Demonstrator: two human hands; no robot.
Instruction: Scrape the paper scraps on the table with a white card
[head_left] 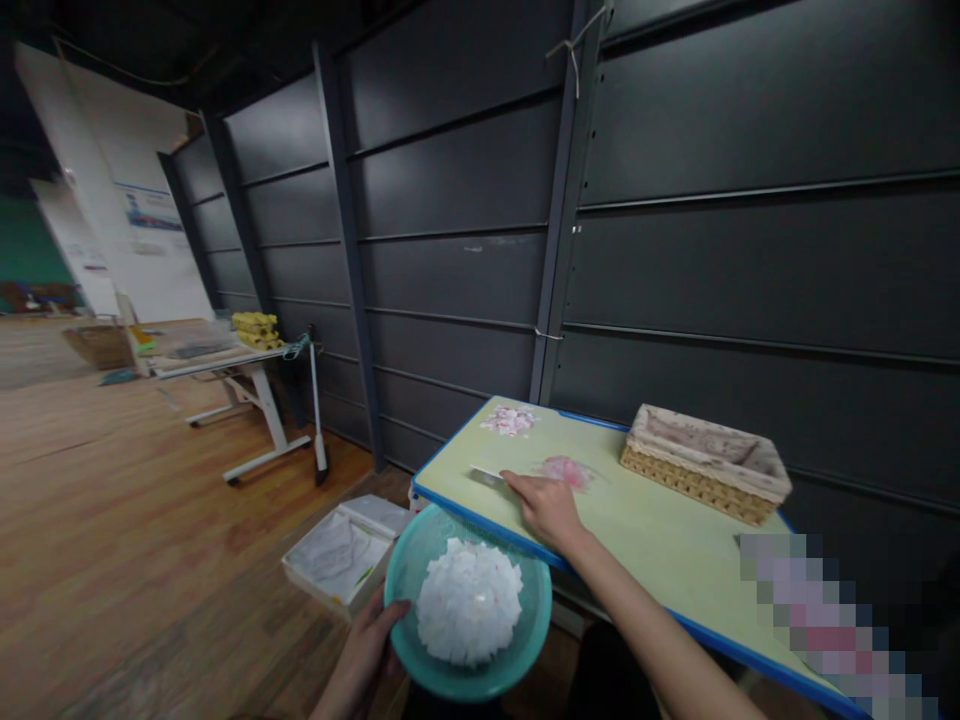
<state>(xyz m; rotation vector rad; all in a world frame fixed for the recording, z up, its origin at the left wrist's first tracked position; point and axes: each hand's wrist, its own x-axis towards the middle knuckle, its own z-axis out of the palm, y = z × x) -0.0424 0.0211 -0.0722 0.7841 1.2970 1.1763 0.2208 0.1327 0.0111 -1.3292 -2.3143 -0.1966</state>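
My left hand (373, 625) grips the left rim of a green plastic colander (399, 572), held below the table's front edge. White flat torn or cut pieces (469, 605) are heaped inside it. My right hand (546, 508) is closed on a thin, pale, flat blade-like tool (487, 474) over the front left of the table; most of its handle is hidden in my fingers. Just beyond that hand lies a wet-looking pink smear (568, 472). A small pile of pinkish-white scraps (510, 420) rests at the table's far left corner.
The pale yellow table (660, 545) has a blue edge. A lined wicker basket (697, 475) stands at its back right, near a pixelated patch. On the floor to the left is an open white box (337, 555). Dark metal panels (457, 270) rise behind; another table (217, 355) stands farther left.
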